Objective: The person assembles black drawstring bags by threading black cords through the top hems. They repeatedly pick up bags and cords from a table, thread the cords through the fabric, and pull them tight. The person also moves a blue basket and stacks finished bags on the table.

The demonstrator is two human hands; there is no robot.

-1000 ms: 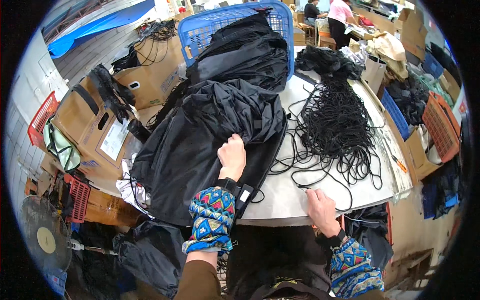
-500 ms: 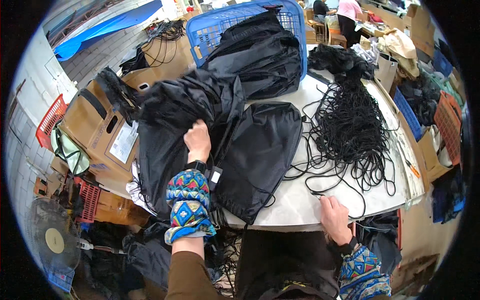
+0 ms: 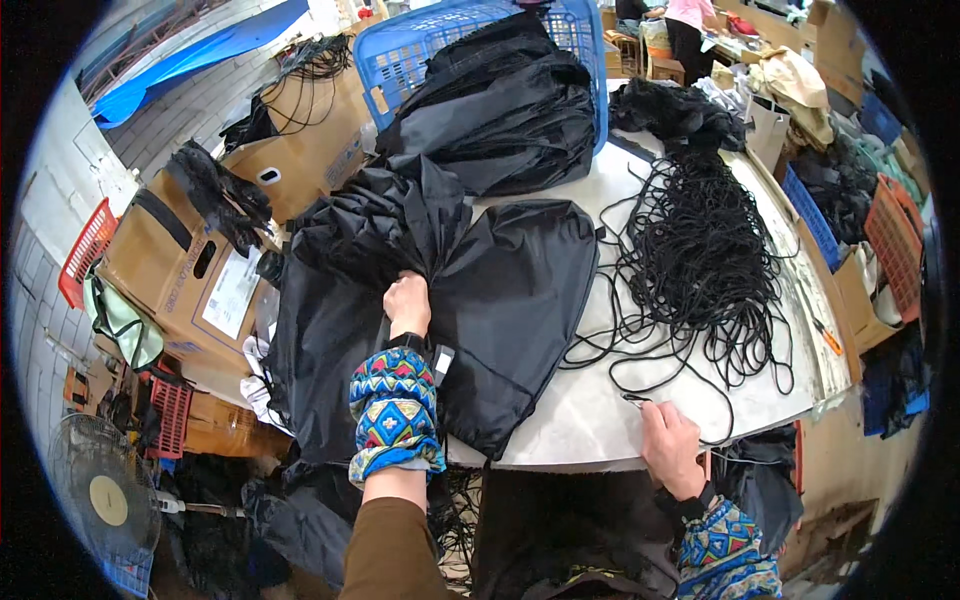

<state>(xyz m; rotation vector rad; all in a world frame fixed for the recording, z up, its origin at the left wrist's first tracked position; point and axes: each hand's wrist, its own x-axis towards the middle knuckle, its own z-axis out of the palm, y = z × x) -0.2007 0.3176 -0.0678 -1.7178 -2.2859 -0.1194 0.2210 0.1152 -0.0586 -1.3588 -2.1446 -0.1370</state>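
My left hand (image 3: 407, 303) is closed on the gathered cloth of a black fabric bag (image 3: 335, 340), which spreads over the left of the table and bunches up beyond my fist. Just right of it lies a second, flatter black pouch (image 3: 525, 290) with a pointed lower end over the table edge. My right hand (image 3: 671, 448) rests at the front edge of the white table (image 3: 580, 430), thumb and fingers pinched on a small metal-tipped tool (image 3: 632, 399). Its handle is hidden in my fingers. A heap of black cords (image 3: 700, 260) lies beyond, with loose loops reaching toward that hand.
A blue plastic basket (image 3: 600, 100) tipped toward me holds stacked black cloth at the back. Cardboard boxes (image 3: 190, 270) stand at the left, above a fan (image 3: 108, 500). An orange-handled cutter (image 3: 827, 338) lies at the right edge. Two people are far behind.
My left hand has moved slightly right and toward me, drawing the bag's cloth into bunched folds. The right hand stays nearly in place with its pinch.
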